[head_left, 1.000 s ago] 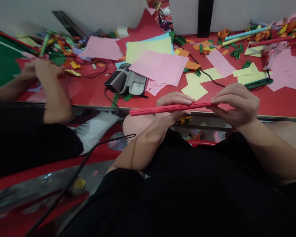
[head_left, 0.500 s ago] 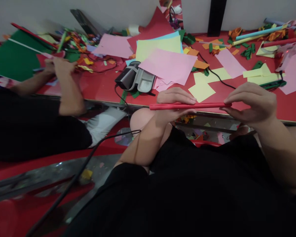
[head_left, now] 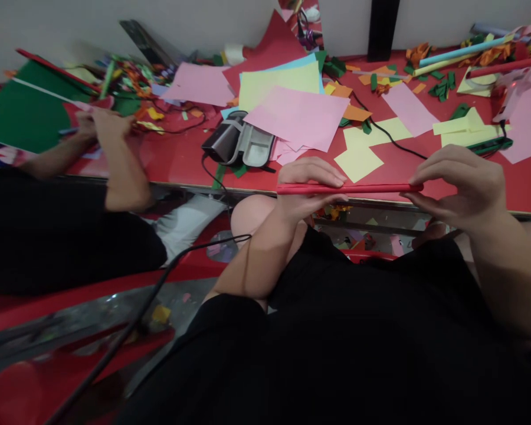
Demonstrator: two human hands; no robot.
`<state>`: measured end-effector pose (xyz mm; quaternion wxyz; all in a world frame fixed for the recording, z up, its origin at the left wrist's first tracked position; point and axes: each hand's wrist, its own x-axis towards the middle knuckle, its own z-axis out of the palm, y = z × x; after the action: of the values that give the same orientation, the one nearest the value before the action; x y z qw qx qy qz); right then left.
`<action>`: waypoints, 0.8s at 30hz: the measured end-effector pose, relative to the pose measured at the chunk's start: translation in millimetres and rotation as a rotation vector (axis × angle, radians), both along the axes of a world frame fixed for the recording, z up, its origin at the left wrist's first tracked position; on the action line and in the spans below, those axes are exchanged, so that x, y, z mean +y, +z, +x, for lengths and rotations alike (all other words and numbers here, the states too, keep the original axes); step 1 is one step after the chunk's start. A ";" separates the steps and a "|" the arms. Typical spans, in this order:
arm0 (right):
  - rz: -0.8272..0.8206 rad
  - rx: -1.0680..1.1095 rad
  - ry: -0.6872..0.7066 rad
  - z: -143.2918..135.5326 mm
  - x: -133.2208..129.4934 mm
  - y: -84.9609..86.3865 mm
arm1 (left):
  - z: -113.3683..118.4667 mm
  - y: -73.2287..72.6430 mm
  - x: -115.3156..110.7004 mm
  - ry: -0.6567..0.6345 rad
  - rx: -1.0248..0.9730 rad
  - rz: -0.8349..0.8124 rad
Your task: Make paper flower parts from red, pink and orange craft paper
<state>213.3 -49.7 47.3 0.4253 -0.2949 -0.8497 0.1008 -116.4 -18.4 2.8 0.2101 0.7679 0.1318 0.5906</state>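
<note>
Red paper roll [head_left: 376, 189]: level, at near edge of red table [head_left: 172, 159] | Grip: left hand [head_left: 306, 175] nearly closed about its left part; right hand [head_left: 471, 180] pinching right end | Done: narrow roll formed, as judged | Left: seam closure unverified

Plain pale grey wall [head_left: 203, 26] along the far side; black vertical strip [head_left: 383, 29] against it, right of centre. Narrow gap [head_left: 312, 26] left of the strip, red surface partly visible through it. Long red tabletop [head_left: 172, 165] runs left to right below the wall, thin pale front edge. Grey horizontal bar [head_left: 367, 227] underneath. Grey floor [head_left: 188, 295], small coloured paper scraps on it. Curved red plastic furniture [head_left: 15, 392], near left, blurred, type unclear. Lighting dim, soft.
</note>
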 end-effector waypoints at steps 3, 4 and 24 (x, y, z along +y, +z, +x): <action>0.078 0.050 0.008 -2.6 0.7 -4.1 | 1.3 -1.1 -0.7 -0.005 -0.021 -0.017; 0.111 0.066 0.019 -3.4 1.4 -5.3 | 1.7 -1.2 -0.7 -0.011 -0.028 -0.008; 0.145 0.223 -0.142 -8.2 1.4 -24.1 | 5.8 -14.4 3.0 -0.020 -0.088 -0.266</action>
<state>205.1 -48.3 23.2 0.5432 -0.3096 -0.7793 0.0411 -110.6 -15.4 -11.6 0.3215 0.7081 0.1917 0.5987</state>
